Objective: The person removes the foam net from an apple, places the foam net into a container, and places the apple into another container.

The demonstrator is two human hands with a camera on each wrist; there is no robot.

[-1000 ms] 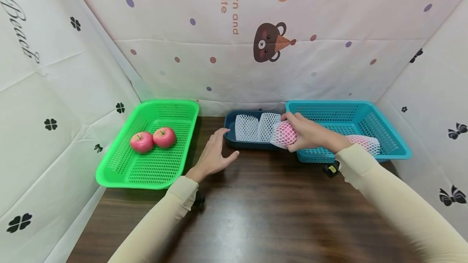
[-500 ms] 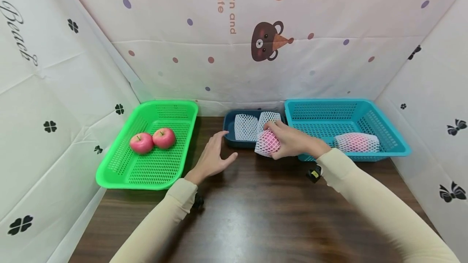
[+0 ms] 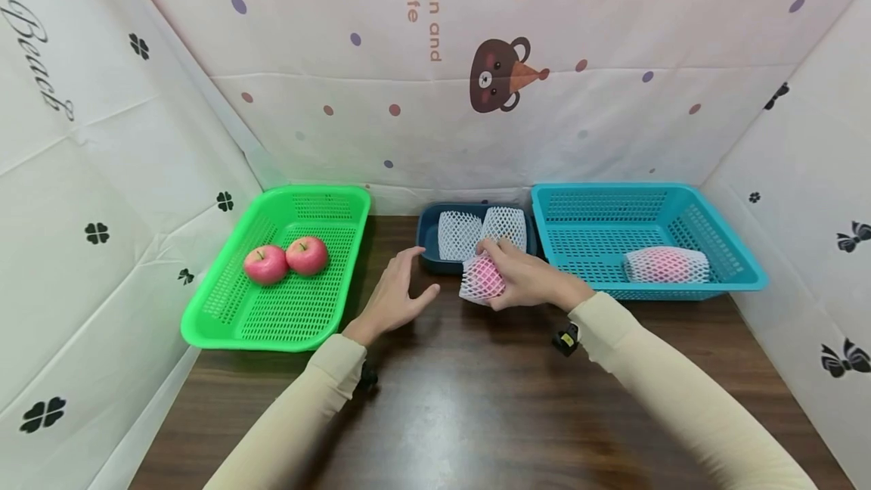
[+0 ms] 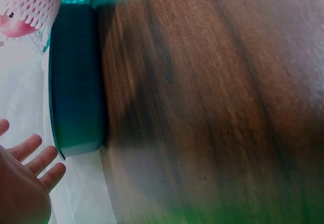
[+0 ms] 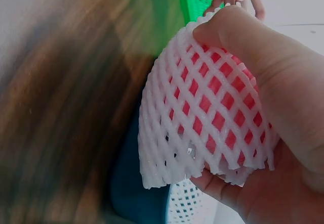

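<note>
My right hand [image 3: 534, 278] grips an apple in a white foam net [image 3: 481, 278], raised in front of the small dark blue tray. Up close in the right wrist view, thumb and fingers curl round the netted apple [image 5: 217, 97], its red skin showing through the mesh. The net's loose end points away from the palm. My left hand [image 3: 393, 297] hovers by the tray's left end, fingers spread and holding nothing. In the left wrist view its fingers [image 4: 40, 161] lie near the corner of the tray [image 4: 78, 82]. Two white foam nets [image 3: 459, 235] stand in that tray.
At left, a green basket [image 3: 292, 320] holds two bare red apples [image 3: 307, 255]. A blue basket [image 3: 731, 234] at right contains another netted apple [image 3: 667, 265]. Behind them hangs a printed cloth wall [image 3: 306, 134]. Brown wooden table [image 3: 435, 399] lies in front.
My right hand has carried the netted apple left and nearer, from the tray's right end to in front of its middle. My left hand has stayed almost still.
</note>
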